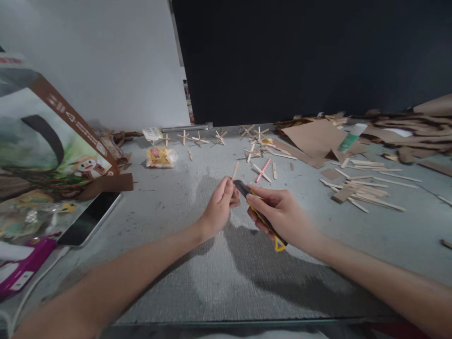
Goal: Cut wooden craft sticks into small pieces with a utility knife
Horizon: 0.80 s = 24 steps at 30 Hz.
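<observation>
My right hand [278, 212] is closed around a yellow and black utility knife [261, 214], its dark tip pointing up and left and its yellow end sticking out below my palm. My left hand [221, 205] pinches a thin wooden stick [235, 170] that rises from my fingertips. The knife's tip meets the stick just beside my left fingers. Both hands hover over the middle of the grey table [197, 273].
Loose wooden sticks [367, 190] and glued stick crosses [199, 138] are scattered behind and to the right. Brown cardboard pieces [314, 139] and a green and white glue bottle [353, 136] lie far right. A phone [90, 219], a printed bag [52, 141] and a small yellow packet [160, 157] sit left.
</observation>
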Motion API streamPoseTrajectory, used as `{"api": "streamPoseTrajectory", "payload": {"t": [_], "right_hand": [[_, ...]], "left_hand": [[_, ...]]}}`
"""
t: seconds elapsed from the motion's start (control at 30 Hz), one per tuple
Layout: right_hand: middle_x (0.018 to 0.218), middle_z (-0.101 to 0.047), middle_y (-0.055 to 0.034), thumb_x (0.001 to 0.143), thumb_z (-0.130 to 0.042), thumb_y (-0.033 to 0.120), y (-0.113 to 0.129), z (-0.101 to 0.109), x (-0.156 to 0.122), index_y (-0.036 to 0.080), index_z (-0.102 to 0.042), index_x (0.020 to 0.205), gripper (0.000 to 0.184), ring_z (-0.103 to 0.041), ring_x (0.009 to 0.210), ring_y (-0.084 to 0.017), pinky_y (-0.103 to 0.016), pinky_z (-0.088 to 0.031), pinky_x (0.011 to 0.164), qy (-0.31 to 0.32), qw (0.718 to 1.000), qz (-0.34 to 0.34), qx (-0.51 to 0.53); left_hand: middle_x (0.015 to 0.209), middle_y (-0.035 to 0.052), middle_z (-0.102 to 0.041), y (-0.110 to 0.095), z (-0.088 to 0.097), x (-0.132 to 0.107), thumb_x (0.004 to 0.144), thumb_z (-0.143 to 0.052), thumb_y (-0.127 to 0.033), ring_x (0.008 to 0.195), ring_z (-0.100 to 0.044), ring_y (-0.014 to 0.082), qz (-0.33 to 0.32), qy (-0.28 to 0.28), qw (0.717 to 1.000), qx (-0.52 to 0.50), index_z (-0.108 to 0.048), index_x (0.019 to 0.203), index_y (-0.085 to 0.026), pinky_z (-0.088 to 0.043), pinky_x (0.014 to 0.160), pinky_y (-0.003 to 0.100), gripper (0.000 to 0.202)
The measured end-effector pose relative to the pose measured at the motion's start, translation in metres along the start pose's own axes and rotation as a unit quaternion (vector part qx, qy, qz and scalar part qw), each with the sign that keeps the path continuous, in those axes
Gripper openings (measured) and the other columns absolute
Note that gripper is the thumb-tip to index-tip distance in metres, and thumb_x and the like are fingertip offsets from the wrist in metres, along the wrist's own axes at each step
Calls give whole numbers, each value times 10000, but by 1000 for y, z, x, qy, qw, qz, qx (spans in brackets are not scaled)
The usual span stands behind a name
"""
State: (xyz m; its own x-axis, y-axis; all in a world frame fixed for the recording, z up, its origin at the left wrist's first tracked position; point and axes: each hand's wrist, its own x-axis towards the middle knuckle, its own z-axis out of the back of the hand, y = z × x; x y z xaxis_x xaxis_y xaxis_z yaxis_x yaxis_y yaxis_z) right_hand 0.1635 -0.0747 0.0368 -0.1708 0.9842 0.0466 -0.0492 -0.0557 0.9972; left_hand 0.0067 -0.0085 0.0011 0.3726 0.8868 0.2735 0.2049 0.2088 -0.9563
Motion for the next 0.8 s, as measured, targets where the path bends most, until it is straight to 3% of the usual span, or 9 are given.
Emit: {"api": "streamPoseTrajectory", "payload": {"t": [0.57, 0.8], "right_hand": [[627, -550, 58, 912, -730, 542, 2, 2, 2, 177, -741, 1213, 473, -388, 388, -63, -208, -298, 338, 21, 993, -62, 97], [643, -573, 49, 891, -773, 537, 0, 5, 3, 181, -743, 1199, 472, -376, 395, -56, -204, -277, 346, 26, 987, -90, 128]], "left_hand": [[715, -45, -386, 4, -2, 1, 1063, -499, -620, 634, -362, 130, 20, -30, 999, -10, -419, 819, -234, -363, 625, 276, 464], [704, -50, -386, 6, -2, 1, 1070, -494, -624, 627, -368, 125, 29, -34, 999, -10, -421, 814, -230, -376, 628, 271, 475]]}}
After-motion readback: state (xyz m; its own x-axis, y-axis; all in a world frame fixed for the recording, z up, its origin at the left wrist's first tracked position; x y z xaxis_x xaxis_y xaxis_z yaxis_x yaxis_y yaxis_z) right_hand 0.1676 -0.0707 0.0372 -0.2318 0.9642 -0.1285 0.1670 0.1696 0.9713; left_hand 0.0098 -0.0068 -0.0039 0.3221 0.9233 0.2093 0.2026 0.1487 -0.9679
